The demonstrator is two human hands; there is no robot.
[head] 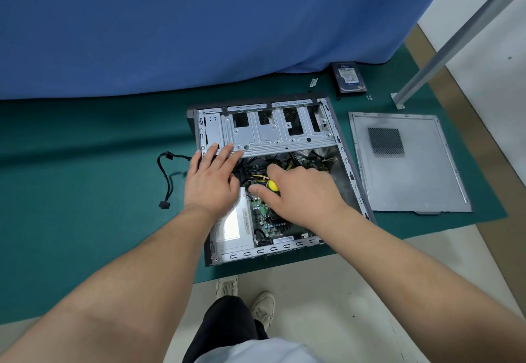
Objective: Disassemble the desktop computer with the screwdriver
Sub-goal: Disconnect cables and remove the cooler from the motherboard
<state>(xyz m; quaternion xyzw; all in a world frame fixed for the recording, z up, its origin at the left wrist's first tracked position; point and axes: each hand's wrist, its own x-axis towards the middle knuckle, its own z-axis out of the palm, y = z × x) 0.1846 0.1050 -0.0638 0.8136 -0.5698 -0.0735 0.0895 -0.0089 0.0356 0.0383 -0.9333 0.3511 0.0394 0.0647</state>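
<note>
1. Lying on its side on the green mat (85, 180), the open grey metal desktop computer case (338, 146) sits near the middle of the view, its silver drive cage (273, 132) at the 12 o'clock end.
2. The left hand (212, 180) rests flat with fingers straight and spread, fingertips on the lower edge of the drive cage at about 10 o'clock of the case.
3. The right hand (301, 192) curls around the yellow-handled screwdriver (272, 185), held down among the yellow and black cables (257, 176) over the green motherboard (264, 217); the tool's tip is hidden.
4. The silver boxy power supply (232, 226) lies at 7 o'clock inside the case, just beside the motherboard.
5. The grey flat side panel (407, 163) with a mesh vent lies on the mat at 3 o'clock, apart from the case.
6. A black hard drive (348, 78) with a blue-white label sits at 1 o'clock, small screws (369, 96) just beside it.
7. A loose black cable (166, 180) lies on the mat at 9 o'clock.
</note>
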